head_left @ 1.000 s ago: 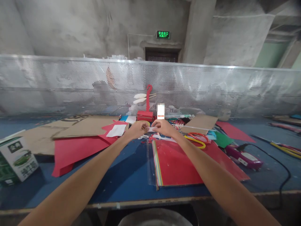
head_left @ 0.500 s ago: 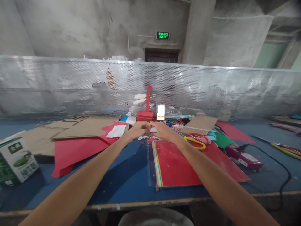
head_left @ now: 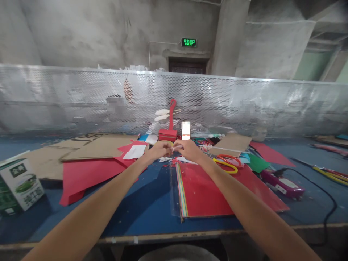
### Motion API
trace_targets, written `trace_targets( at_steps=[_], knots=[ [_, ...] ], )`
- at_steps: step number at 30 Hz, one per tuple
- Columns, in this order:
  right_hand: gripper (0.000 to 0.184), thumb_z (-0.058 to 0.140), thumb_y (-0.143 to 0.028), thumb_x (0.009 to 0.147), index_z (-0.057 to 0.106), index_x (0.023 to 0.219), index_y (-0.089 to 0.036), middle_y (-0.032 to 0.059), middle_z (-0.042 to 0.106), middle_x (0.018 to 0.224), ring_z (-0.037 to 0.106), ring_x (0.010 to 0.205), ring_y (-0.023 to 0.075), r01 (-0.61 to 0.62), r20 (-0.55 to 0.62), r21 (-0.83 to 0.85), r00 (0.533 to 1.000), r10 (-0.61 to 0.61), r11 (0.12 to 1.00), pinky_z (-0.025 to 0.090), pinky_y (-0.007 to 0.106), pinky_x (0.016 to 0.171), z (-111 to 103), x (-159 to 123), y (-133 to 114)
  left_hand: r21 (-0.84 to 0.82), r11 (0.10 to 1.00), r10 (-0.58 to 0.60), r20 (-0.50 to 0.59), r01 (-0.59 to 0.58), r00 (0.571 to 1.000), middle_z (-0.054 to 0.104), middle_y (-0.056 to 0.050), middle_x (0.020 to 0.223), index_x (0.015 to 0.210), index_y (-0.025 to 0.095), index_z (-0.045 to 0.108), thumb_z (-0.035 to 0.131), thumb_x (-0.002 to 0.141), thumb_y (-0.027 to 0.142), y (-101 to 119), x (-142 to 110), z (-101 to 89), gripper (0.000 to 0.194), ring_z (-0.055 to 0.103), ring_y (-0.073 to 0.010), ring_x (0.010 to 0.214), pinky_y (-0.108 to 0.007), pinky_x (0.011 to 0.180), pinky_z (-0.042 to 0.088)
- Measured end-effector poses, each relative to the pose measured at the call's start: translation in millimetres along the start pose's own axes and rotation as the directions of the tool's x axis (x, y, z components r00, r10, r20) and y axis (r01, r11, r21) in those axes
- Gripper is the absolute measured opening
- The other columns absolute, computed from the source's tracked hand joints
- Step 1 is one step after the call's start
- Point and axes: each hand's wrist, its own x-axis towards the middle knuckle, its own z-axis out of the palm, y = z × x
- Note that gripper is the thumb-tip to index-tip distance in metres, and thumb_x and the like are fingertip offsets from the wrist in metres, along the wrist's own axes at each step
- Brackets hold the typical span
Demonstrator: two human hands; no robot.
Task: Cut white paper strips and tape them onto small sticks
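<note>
My left hand (head_left: 161, 149) and my right hand (head_left: 189, 149) meet fingertip to fingertip over the middle of the table, both pinched closed. A small thin white piece (head_left: 177, 146) runs between the fingertips; its material is too small to tell. Just behind my left hand lies a yellowish roll of tape (head_left: 169, 143), partly covered by the fingers. White paper scraps (head_left: 165, 159) lie beneath the hands. Farther back is a red box-like paper piece (head_left: 168, 135) with a red hooked strip (head_left: 171, 114) standing up from it.
Red sheets (head_left: 203, 192) in a clear sleeve lie front right, with red and yellow scissors (head_left: 226, 164) behind. Cardboard (head_left: 102, 146) and red paper (head_left: 92, 174) lie left, near a carton (head_left: 23, 185). A purple corded device (head_left: 282, 184) is right. A perforated metal panel (head_left: 212, 98) stands behind.
My fingertips have shifted slightly, and the thin white piece now shows between them. More of the white scrap below my right hand is visible. Surrounding things stay put.
</note>
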Motion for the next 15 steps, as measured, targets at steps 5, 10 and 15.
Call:
trace_targets(
  at_steps=[5,10,15],
  knots=[
    [0.019,0.061,-0.035,0.086,0.074,0.089,-0.021,0.0042,0.071,0.076,0.061,0.070,0.0169,-0.013,-0.031,-0.040,0.999,0.012,0.999,0.038,0.024,0.067,-1.0,1.5,2.7,-0.036,0.999,-0.008,-0.003,0.008,1.000,0.066,-0.001,0.068,0.071,0.016,0.062,0.066,0.070,0.035,5.1,-1.0,1.1,0.020,0.060,-0.0118,0.060,-0.023,0.058,0.047],
    [0.023,0.060,-0.033,0.087,0.077,0.088,-0.018,0.0043,0.069,0.064,0.059,0.063,0.0164,-0.067,0.009,0.029,0.998,0.066,0.997,0.039,0.025,0.067,-5.0,2.7,0.8,-0.052,0.998,-0.022,-0.037,0.020,0.999,0.065,0.000,0.065,0.069,0.016,0.061,0.068,0.068,0.034,5.8,-1.2,1.6,0.020,0.059,-0.0115,0.058,-0.023,0.056,0.047],
    [0.020,0.061,-0.028,0.084,0.077,0.090,-0.017,0.0018,0.064,0.053,0.058,0.059,0.0165,-0.128,0.047,0.047,0.991,0.126,0.991,0.039,0.025,0.064,-4.0,2.6,0.7,-0.046,0.999,-0.025,-0.015,0.025,1.000,0.063,0.001,0.064,0.069,0.015,0.060,0.068,0.070,0.036,7.3,-1.8,1.9,0.022,0.059,-0.0111,0.056,-0.023,0.055,0.046]
  ],
)
